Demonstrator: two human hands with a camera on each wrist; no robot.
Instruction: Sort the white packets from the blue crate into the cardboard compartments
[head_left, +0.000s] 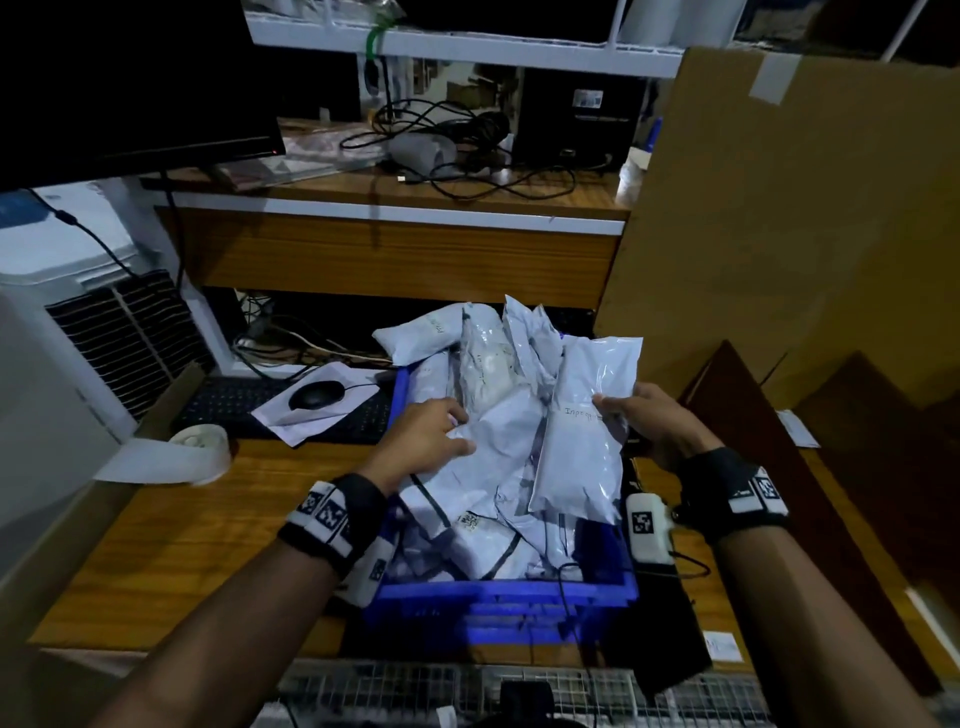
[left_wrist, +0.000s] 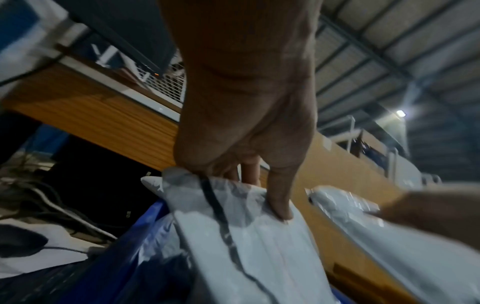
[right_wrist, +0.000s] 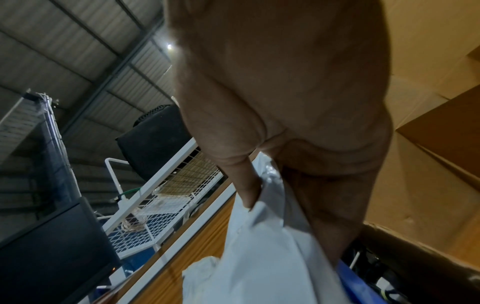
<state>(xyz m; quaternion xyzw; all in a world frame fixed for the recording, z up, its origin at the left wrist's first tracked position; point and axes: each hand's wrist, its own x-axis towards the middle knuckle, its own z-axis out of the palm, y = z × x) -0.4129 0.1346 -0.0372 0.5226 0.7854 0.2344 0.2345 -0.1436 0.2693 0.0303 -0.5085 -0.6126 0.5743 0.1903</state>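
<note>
A blue crate (head_left: 498, 597) on the wooden desk is heaped with several white packets (head_left: 483, 364). My right hand (head_left: 644, 421) pinches the right edge of one long white packet (head_left: 587, 415) with handwriting on it, held tilted above the crate; the right wrist view shows the thumb (right_wrist: 246, 189) pressed on that packet (right_wrist: 262, 246). My left hand (head_left: 431, 436) grips the top of a crumpled white packet (head_left: 498, 441) in the pile; in the left wrist view its fingers (left_wrist: 280, 197) curl over that packet (left_wrist: 259, 236). Brown cardboard compartments (head_left: 831, 415) stand to the right.
A tall cardboard panel (head_left: 805, 208) rises at the right. A keyboard (head_left: 280, 410), a mouse (head_left: 317, 393) on paper and a tape roll (head_left: 200, 452) lie left of the crate. A monitor (head_left: 130, 88) and cables (head_left: 457, 150) sit on the raised shelf behind.
</note>
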